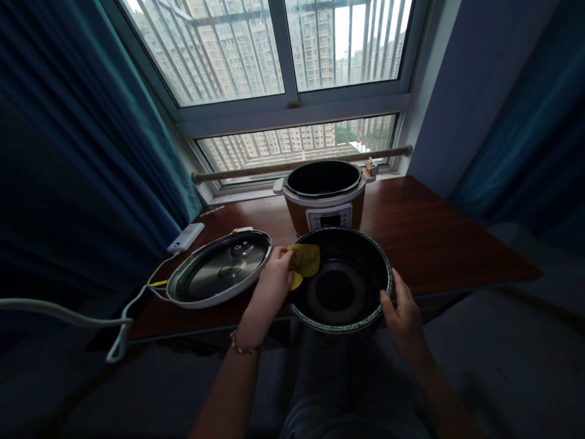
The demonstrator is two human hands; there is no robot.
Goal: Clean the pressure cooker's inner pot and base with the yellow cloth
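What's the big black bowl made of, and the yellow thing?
The bowl looks like metal with a dark, smooth coating: thin rim, faint shine inside. The yellow thing, pinched by the left hand, looks like soft cloth, since it bunches and folds. The right hand holds the rim.

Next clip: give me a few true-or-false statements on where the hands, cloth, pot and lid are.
1. The left hand presses a yellow cloth on the pot rim. True.
2. The right hand holds the lid. False: it grips the pot's rim; the lid lies alone on the table.
3. The cooker stands open behind the pot. True.
4. The lid lies right of the pot. False: left.
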